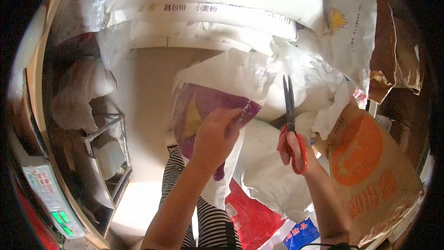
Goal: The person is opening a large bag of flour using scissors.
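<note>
My left hand is closed on the edge of a white plastic bag with a purple panel and a yellow shape on it. A purple corner of the bag sticks out past my fingers. To the right, my right hand grips a pair of scissors by the red handles. The dark blades point away from me, slightly apart, in front of white plastic. They do not appear to touch the purple part of the bag. The bag's lower part hangs below my left wrist, partly hidden by my forearm.
White flour sacks are stacked at the back. A brown paper sack with an orange circle stands at right, and full white sacks lie near my right arm. At left are a metal frame and a scale with a lit green display.
</note>
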The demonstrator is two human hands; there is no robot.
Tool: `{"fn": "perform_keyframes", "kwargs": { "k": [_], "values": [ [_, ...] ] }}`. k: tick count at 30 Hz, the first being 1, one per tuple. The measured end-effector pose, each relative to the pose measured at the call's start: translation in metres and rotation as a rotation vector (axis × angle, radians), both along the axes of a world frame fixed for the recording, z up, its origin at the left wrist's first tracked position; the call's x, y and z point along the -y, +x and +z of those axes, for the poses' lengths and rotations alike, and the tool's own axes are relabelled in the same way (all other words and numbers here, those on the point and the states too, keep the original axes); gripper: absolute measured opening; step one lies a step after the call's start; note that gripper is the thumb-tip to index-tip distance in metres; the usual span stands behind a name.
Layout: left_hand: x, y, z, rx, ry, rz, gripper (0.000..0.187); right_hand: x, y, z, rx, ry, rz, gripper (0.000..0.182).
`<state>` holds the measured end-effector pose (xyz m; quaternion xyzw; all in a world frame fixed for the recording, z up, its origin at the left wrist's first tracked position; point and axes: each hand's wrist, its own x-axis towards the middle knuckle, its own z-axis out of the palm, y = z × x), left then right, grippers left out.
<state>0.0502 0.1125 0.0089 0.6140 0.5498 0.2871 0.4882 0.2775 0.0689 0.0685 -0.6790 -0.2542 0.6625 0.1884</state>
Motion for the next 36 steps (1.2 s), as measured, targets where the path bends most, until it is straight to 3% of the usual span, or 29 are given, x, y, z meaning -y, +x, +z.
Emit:
{"fn": "perform_keyframes", "kwargs": {
  "k": [4, 7, 10, 15, 18, 21, 24, 33, 36],
  "values": [
    [-0.015, 0.018, 0.013, 0.011, 0.044, 0.04, 0.019, -0.009, -0.028, -0.026, 0.043, 0.015, -0.321, 0.042],
    [-0.022, 0.022, 0.01, -0.041, 0.075, 0.015, 0.014, -0.018, -0.039, -0.047, -0.033, 0.154, -0.317, 0.032],
    [-0.024, 0.019, 0.01, -0.049, 0.052, 0.062, 0.011, -0.032, -0.053, -0.04, 0.014, 0.104, -0.292, 0.025],
    [-0.04, -0.006, 0.011, -0.033, -0.063, 0.339, 0.012, -0.03, -0.059, -0.047, -0.01, 0.246, -0.428, 0.035],
    [-0.048, -0.012, 0.007, -0.145, -0.041, 0.265, 0.016, -0.027, -0.056, -0.047, -0.011, 0.235, -0.419, 0.035],
    [-0.049, 0.006, 0.008, -0.226, 0.285, 0.081, 0.017, -0.03, -0.057, -0.04, -0.022, 0.219, -0.404, 0.034],
    [-0.048, 0.016, 0.015, -0.17, 0.208, -0.107, 0.021, -0.029, -0.056, -0.041, 0.0, 0.232, -0.332, 0.029],
    [-0.051, 0.028, 0.011, -0.257, 0.163, -0.116, 0.01, -0.03, -0.055, -0.036, 0.075, 0.27, -0.193, 0.024],
    [-0.048, 0.026, 0.006, -0.18, 0.111, -0.067, 0.011, -0.03, -0.057, -0.04, 0.091, 0.297, -0.171, 0.026]
  ]
}}
